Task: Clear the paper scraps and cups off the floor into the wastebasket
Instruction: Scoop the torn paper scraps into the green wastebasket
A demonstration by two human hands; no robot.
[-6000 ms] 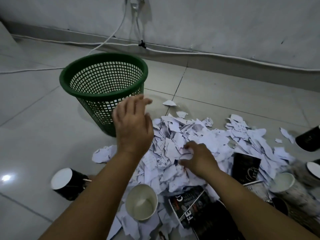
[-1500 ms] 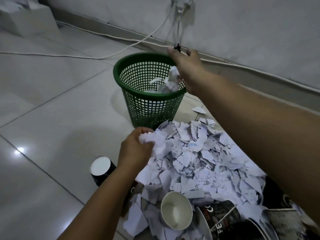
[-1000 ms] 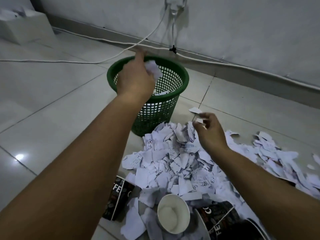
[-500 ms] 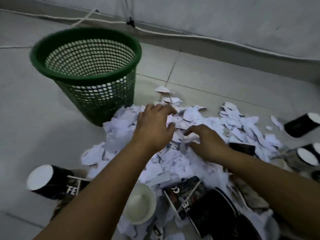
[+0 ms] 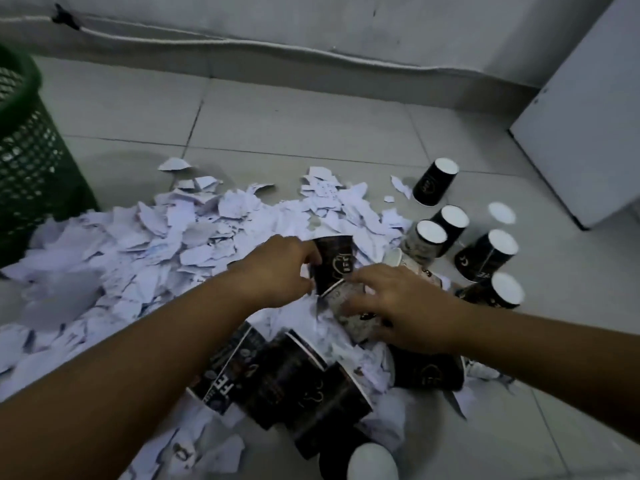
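Note:
My left hand [image 5: 277,273] grips a black paper cup [image 5: 335,259] lying at the right end of the heap of white paper scraps [image 5: 156,244]. Just right of it, my right hand [image 5: 401,308] curls down over a pale patterned cup [image 5: 349,308] that lies on its side against the black one. The green mesh wastebasket [image 5: 29,157] stands at the far left edge, only partly in view. Several black cups [image 5: 486,254] stand upside down to the right of the heap. More black cups [image 5: 277,375] lie flattened under my forearms.
A white cabinet panel [image 5: 588,116] stands at the right. A white cable [image 5: 311,51] runs along the foot of the wall. Bare tiles [image 5: 294,126] lie between the heap and the wall. A white cup bottom [image 5: 372,462] shows at the lower edge.
The view has swung right, so the wastebasket sits at the left edge. Both hands have moved from the scraps in the middle of the heap to the cups at its right end.

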